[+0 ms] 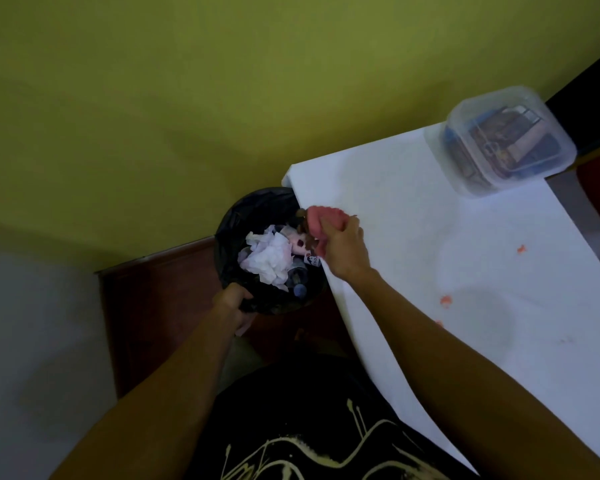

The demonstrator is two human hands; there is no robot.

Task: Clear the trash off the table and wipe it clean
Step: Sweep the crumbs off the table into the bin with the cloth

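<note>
A: Where is the trash right now?

B: Mostly in the bin (pixel 257 251) — a round one lined with a black bag, held just beside the left edge of the white desk (pixel 413 254). Crumpled white tissue (pixel 269 256) lies on top inside it, with a bottle cap and other bits I can't make out.

A: And the hands?

B: The left hand (pixel 232 301) grips the near rim of the bin, fingers closed around the edge of the bag. The right hand (pixel 343 249) sits at the desk's left edge, its fingers closed on a pink cloth (pixel 321 221), which is bunched up and hangs over the bin's mouth. A few dark brown scraps (pixel 305 237) show at the cloth's edge, above the bin.

A: What's on the desk itself?

B: Small pink-red smears (pixel 445 301) near the middle and toward the right — well apart from the hand. At the far corner stands a clear plastic container (pixel 503 140) with its lid on; the contents are dark and blurred. Behind it all is a green wall (pixel 222 81).
</note>
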